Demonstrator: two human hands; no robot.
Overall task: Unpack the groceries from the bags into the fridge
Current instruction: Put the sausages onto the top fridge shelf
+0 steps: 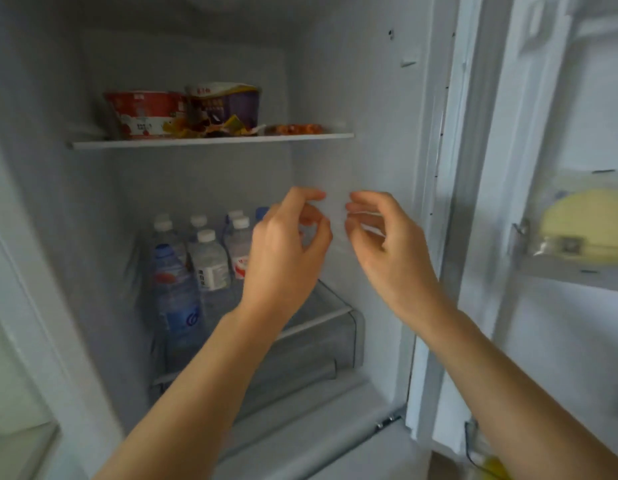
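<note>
The fridge stands open in front of me. My left hand [287, 244] and my right hand [380, 237] are raised side by side inside it, below the upper shelf [210, 142]. Fingers on both are curled and pinched toward each other. Faint glossy streaks show by the right fingertips, maybe something clear, but blur hides what it is. On the upper shelf sit a red instant-noodle bowl [145, 114], a purple noodle tub [228, 105] and a small orange packet [295, 129]. Several water bottles [207, 258] stand on the lower shelf to the left of my hands.
A clear crisper drawer [318, 344] sits under the lower shelf. The open fridge door [560, 133] is on the right, with a clear box holding something yellow [584, 223] in its door bin. The lower shelf right of the bottles is bare.
</note>
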